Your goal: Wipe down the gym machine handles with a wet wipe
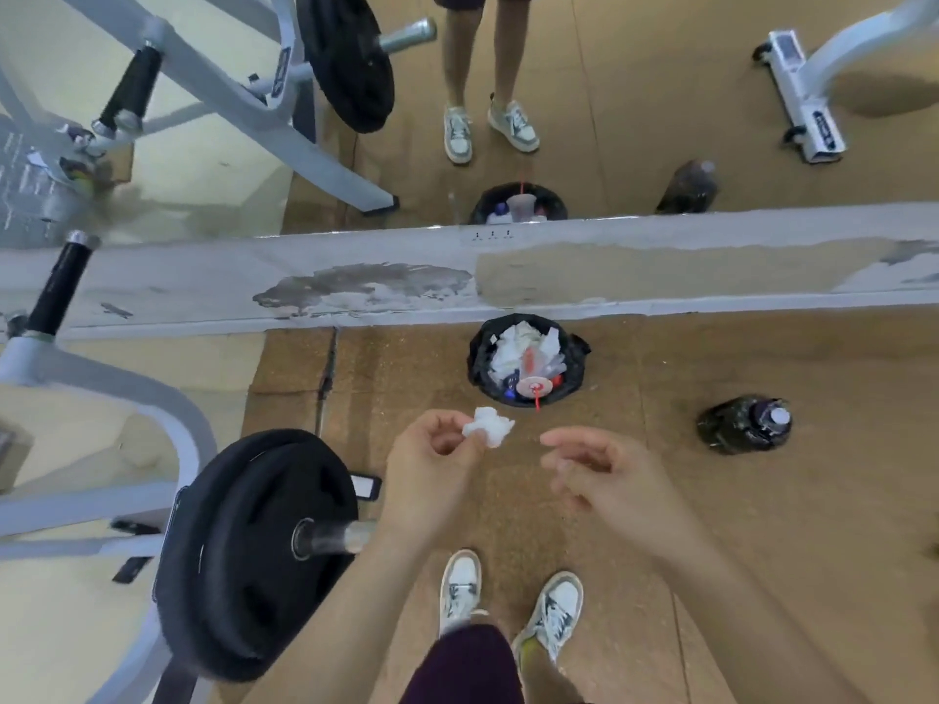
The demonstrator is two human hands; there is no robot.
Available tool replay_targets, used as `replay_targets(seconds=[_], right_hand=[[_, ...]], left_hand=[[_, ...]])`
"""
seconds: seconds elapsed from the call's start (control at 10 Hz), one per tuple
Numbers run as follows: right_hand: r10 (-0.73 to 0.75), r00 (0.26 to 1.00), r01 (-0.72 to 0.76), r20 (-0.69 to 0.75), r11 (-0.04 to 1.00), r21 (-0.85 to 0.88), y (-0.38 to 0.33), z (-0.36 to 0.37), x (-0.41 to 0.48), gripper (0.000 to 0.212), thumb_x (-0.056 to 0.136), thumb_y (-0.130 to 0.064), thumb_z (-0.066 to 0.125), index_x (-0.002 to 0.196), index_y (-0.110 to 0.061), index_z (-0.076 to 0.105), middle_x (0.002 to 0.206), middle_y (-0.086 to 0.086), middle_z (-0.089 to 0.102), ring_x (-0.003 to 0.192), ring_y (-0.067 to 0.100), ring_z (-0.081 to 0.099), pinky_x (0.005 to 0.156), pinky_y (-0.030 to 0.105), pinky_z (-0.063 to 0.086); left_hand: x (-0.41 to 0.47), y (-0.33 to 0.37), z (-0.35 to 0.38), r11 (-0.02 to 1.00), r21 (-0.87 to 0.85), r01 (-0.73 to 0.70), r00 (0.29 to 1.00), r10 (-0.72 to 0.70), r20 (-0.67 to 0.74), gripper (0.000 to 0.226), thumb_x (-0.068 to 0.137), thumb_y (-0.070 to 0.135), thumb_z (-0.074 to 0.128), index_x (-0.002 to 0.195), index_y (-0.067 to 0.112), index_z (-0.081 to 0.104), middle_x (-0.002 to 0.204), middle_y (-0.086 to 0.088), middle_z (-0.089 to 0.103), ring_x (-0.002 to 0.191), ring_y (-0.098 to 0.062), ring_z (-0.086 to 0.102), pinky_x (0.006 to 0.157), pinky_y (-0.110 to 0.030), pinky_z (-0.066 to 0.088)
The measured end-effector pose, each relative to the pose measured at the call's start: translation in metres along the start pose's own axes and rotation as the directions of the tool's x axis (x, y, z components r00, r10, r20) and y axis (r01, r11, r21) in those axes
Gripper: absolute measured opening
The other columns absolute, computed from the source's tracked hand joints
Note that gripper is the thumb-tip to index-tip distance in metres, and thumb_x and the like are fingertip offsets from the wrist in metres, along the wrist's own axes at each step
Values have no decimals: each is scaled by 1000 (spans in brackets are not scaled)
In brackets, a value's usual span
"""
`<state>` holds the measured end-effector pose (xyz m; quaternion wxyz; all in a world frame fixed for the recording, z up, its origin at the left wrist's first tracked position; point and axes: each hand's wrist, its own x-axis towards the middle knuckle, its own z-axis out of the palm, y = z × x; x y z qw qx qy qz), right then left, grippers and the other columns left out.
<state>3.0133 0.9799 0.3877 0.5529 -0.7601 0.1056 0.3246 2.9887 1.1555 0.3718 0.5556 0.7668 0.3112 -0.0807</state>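
Our left hand [432, 475] is held out over the floor with its fingertips pinched on a crumpled white wipe [489, 426], which sticks up from between thumb and fingers. Our right hand [609, 480] is beside it, apart from the wipe, loosely curled and holding nothing, its forefinger pointing toward the left hand.

Just beyond the wipe, against the base of the wall, stands a small bin [528, 360] lined with a black bag and full of white tissues, a cup lid and a red straw. To the right of the bin a dark bottle [744, 424] sits on the brown floor [762, 525], well apart from our hands.

On the near left is the gym machine: a black weight plate [254, 551] on a metal peg, mounted on a pale grey frame [167, 424]. Farther left, a black handle [58, 284] with a metal end cap rises at a tilt from the frame, well away from the wipe.

Above the worn skirting strip [457, 276] a mirror [635, 119] repeats the plate, the bin, the bottle and our legs. Near the bottom edge we see our two pale sneakers [508, 597] on the floor, and a dark maroon trouser leg [462, 663].
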Motion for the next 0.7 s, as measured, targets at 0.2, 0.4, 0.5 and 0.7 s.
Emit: replay_targets(seconds=[0.2, 0.4, 0.5, 0.7], right_hand=[[172, 977, -144, -123, 968, 204, -3, -36, 61, 21, 90, 2, 55, 94, -12, 70, 83, 6, 74, 70, 13, 64, 59, 21, 48], [202, 968, -162, -149, 956, 244, -32, -57, 142, 21, 89, 1, 56, 90, -15, 70, 83, 8, 73, 69, 13, 64, 59, 21, 51], [192, 969, -152, -153, 958, 242, -43, -71, 175, 24, 89, 0, 56, 87, -18, 71, 83, 8, 74, 68, 12, 63, 57, 20, 51], [181, 974, -146, -133, 961, 237, -71, -106, 215, 20, 90, -5, 59, 93, -21, 71, 99, 6, 73, 82, 14, 66, 65, 23, 53]], left_hand=[[103, 7, 55, 994, 101, 47, 999, -44, -31, 5, 86, 21, 64, 85, 17, 62, 77, 8, 59, 66, -11, 52, 58, -24, 39], [227, -10, 112, 911, 389, 136, 988, -155, 19, 27, 90, 23, 58, 116, 15, 56, 111, -6, 67, 98, -25, 61, 76, -26, 41], [263, -14, 125, 853, 471, 224, 952, -295, 82, 42, 90, 24, 56, 130, 12, 49, 123, -11, 62, 112, -31, 58, 82, -30, 43], [283, 31, 126, 964, 159, 215, 974, -223, 33, 21, 89, 10, 53, 101, 17, 69, 109, -3, 69, 88, -21, 64, 83, -36, 54]])
